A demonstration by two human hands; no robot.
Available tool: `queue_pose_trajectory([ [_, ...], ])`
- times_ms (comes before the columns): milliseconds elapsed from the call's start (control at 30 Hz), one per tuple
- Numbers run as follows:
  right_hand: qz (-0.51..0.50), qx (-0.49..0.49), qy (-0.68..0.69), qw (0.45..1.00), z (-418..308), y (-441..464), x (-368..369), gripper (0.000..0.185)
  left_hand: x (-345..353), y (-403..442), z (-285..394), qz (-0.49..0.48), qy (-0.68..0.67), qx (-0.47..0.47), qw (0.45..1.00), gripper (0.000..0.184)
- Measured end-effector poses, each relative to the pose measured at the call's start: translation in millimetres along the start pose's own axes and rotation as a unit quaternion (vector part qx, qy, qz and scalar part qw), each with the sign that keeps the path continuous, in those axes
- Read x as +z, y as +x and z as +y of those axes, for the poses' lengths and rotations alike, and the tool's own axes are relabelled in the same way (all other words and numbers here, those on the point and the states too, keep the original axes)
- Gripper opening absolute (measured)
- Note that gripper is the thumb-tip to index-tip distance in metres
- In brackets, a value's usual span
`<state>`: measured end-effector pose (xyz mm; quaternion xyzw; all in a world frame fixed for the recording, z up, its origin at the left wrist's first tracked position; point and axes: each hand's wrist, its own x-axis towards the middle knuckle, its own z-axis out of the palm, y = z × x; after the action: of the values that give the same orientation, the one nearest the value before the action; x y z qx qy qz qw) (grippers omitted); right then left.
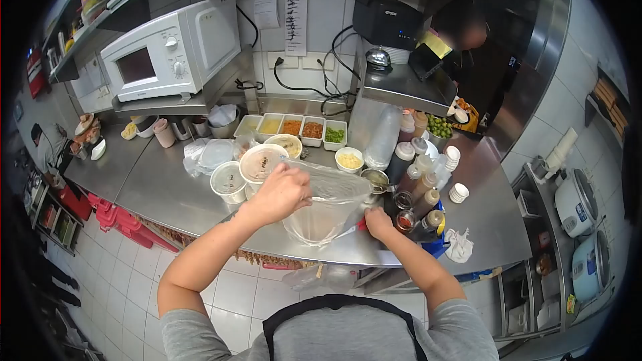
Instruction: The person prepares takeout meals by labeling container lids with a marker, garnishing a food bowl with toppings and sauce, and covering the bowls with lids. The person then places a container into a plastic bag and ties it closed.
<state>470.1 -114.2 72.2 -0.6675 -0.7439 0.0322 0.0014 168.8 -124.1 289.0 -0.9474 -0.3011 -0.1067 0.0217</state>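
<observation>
My left hand [284,190] is closed on the upper left edge of a clear plastic bag [321,217], which hangs open over the steel counter's front edge. Near the bag's right side, my right hand [379,222] is closed around something red and white [354,227], too small to name. Lidded white tubs, one at the left [229,182] and one higher up [263,162], stand beside my left hand. Behind the bag is a bowl of pale yellow chopped food [349,160]. A metal cup [376,180] stands just beyond my right hand.
Sauce bottles [425,204] crowd the counter at the right, beside small white cups [459,192]. Trays of chopped food [312,131] line the back. A microwave [174,50] and a printer [388,20] sit on raised shelves. Another person [468,33] is at the upper right.
</observation>
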Motion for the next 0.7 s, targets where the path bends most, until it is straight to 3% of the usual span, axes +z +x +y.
queue_pose_trajectory([
  [33,-0.039,0.0,-0.012,0.999,-2.2,-6.1,1.9,0.021,-8.0,2.0,0.8,0.039,-0.028,0.013,0.999,0.014],
  [67,-0.026,0.002,-0.009,1.0,-3.7,-13.0,4.1,0.019,-8.2,4.3,-2.7,0.038,-0.028,0.012,0.999,0.014],
  [133,0.006,-0.015,-0.022,1.0,-8.9,-32.3,0.0,0.017,0.5,10.6,-12.3,0.151,-0.015,0.044,0.987,0.017],
  [167,0.04,-0.03,-0.036,0.998,-9.5,-39.3,-0.6,0.015,8.2,13.6,-21.2,0.151,-0.017,0.044,0.987,0.017],
  [200,0.038,-0.029,-0.037,0.998,-7.1,-43.6,1.8,0.015,17.2,16.0,-32.9,0.088,-0.019,0.037,0.995,0.02],
  [267,-0.052,-0.085,-0.034,0.994,-4.1,-50.6,6.7,0.014,15.7,24.1,-41.2,-0.069,-0.038,-0.009,0.997,0.023],
  [400,-0.145,-0.058,0.027,0.987,-25.2,-80.2,-22.8,0.017,7.0,22.4,-32.6,-0.083,-0.093,-0.031,0.992,0.021],
  [467,-0.038,-0.069,0.012,0.997,-27.1,-91.3,-10.4,0.018,11.2,12.9,-32.5,0.103,-0.085,0.069,0.989,0.017],
  [500,-0.038,-0.063,0.014,0.997,-27.4,-93.9,-7.0,0.018,12.6,10.9,-37.1,0.101,-0.087,0.075,0.988,0.017],
  [567,0.086,-0.114,-0.01,0.99,-26.2,-99.5,-0.2,0.019,16.9,9.2,-46.5,0.078,-0.076,0.069,0.992,0.016],
  [700,-0.005,-0.069,-0.026,0.997,-24.9,-96.9,3.5,0.021,14.1,7.3,-47.1,0.06,-0.089,0.051,0.993,0.015],
])
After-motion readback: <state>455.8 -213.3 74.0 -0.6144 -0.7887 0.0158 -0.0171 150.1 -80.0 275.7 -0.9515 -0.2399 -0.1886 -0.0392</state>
